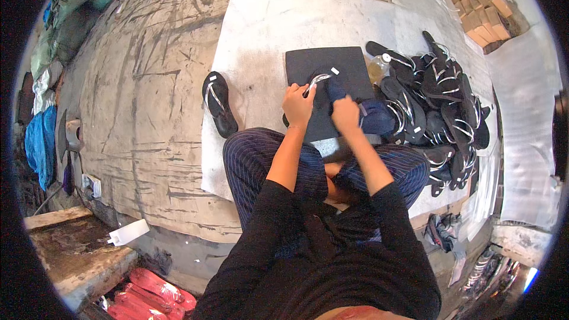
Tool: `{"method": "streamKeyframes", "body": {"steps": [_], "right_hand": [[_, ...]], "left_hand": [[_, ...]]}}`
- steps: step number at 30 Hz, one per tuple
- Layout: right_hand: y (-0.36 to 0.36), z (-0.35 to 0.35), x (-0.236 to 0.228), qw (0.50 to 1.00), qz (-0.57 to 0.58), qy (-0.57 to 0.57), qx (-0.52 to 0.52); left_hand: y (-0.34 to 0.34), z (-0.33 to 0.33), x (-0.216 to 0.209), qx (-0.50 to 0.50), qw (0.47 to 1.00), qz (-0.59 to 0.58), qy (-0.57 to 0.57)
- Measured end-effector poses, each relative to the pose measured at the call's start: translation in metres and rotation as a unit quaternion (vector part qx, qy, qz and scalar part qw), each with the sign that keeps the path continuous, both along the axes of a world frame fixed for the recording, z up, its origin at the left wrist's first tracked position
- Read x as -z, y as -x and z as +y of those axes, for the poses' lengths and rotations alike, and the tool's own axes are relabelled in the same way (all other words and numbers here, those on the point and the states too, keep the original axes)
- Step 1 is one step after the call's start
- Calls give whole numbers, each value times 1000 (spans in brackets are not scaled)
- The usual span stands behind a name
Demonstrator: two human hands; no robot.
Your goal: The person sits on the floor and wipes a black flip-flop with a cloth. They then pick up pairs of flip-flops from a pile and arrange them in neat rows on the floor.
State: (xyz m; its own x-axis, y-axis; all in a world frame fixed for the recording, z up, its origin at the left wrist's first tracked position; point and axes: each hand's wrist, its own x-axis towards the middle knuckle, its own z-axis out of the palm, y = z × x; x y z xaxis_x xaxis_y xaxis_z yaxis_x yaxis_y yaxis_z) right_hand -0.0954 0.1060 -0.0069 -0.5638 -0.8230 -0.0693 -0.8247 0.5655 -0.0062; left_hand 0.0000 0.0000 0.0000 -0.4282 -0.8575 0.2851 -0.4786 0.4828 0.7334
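Observation:
My left hand (298, 105) is closed on a black flip-flop (320, 79) with silvery straps and a small white label near its toe. The sole blends into the black square mat (355, 59) beneath it. Close beside it, my right hand (345, 114) is closed on a dark blue cloth (336, 89), its tip at the sandal's edge. Another dark blue bundle (377, 118) lies just right of that hand. A single black flip-flop (219, 106) rests on the white sheet (255, 29) to my left.
A heap of black flip-flops (447, 92) covers the right side. Between heap and mat stands a bottle of yellowish liquid (378, 69) with a white cap. Brown cardboard boxes (474, 3) sit far right. Red soles (148, 296) and a white squeeze bottle (128, 233) are low left.

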Motion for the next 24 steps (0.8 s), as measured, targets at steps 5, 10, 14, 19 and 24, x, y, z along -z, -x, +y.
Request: {"method": "streamKeyframes", "body": {"steps": [5, 10, 14, 19, 24], "right_hand": [[-7, -1, -7, 999, 37, -24, -27], [44, -14, -1, 996, 71, 49, 19], [-11, 13, -6, 996, 25, -61, -59], [58, 2, 8, 996, 74, 58, -9], [31, -5, 3, 997, 71, 5, -5]], "left_hand": [[7, -25, -7, 3, 999, 40, 22], [5, -13, -5, 10, 999, 33, 6], [-1, -10, -2, -1, 1000, 5, -20], [12, -8, -5, 7, 998, 59, -10], [2, -8, -1, 4, 1000, 5, 6]]}}
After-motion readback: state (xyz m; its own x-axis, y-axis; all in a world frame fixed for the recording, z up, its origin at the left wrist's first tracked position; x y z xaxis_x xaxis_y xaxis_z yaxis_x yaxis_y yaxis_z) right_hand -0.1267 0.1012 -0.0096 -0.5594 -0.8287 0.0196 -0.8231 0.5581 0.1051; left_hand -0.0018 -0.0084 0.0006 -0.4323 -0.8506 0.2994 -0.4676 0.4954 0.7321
